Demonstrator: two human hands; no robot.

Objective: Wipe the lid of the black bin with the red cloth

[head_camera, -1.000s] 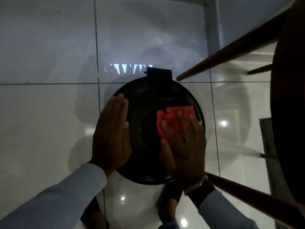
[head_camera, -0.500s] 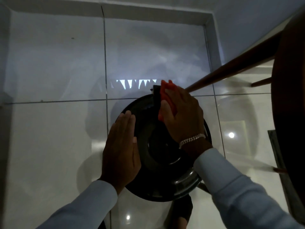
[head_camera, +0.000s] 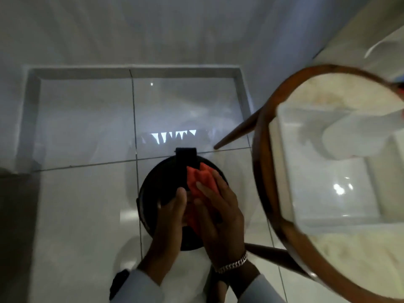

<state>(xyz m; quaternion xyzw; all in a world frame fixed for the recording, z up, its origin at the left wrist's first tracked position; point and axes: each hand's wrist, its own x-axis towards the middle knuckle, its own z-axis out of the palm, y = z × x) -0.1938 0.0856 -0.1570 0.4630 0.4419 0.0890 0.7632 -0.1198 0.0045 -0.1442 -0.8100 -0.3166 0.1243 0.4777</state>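
Observation:
A round black bin stands on the white tiled floor, and its lid (head_camera: 153,193) shows dark and glossy, with a black hinge block (head_camera: 185,157) at the far edge. The red cloth (head_camera: 202,182) lies bunched over the lid's right half and centre. My right hand (head_camera: 218,217) presses on the cloth with fingers spread, a metal bracelet at the wrist. Close beside it, my left hand (head_camera: 169,221) lies over the lid's near middle, touching the cloth's left edge. Both hands hide the lid's centre and near rim.
A round wooden stool (head_camera: 262,171) with a pale seat stands close to the bin's right; one leg (head_camera: 236,132) slants toward the hinge, another (head_camera: 269,254) runs by my right wrist. A wall skirting (head_camera: 135,72) borders the floor behind. A shoe (head_camera: 119,281) shows below.
The cloth and my right hand slid back from the hinge toward the lid's centre. My left hand moved from the lid's left side inward beside the right. The view pulled back and up.

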